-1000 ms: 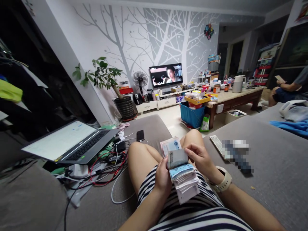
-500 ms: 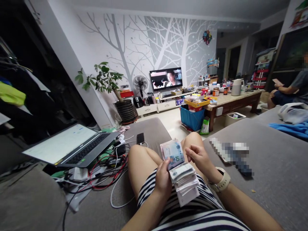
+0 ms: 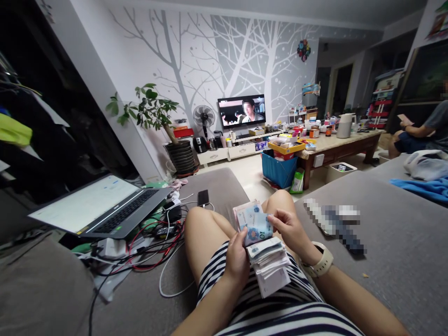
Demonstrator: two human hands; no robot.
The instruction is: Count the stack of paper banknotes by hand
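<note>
My left hand [image 3: 238, 256] is closed around a stack of banknotes [image 3: 247, 215], thumb lying across its front. The notes are folded over the fingers, and their lower ends [image 3: 271, 268] fan out in layers above my lap. My right hand [image 3: 289, 228], with a pale watch [image 3: 324, 260] on its wrist, pinches the right edge of the front blue banknote [image 3: 261, 225], marked 10. That note is bent and pulled partly away from the stack, its left side still under my left thumb. Pinkish notes show behind it.
On the left, an open laptop [image 3: 129, 210] sits beside tangled cables [image 3: 157, 247]. A phone [image 3: 203, 198] lies on the grey sofa [image 3: 227, 182]. Blurred items [image 3: 336, 226] lie to my right. Beyond are a cluttered table [image 3: 329, 144], a blue bin [image 3: 279, 169] and a seated person [image 3: 427, 128] holding something.
My right hand has closed on the edge of the front banknote and bent it sideways. Before, its fingers were beside the stack, apart from it. The left hand stays in place.
</note>
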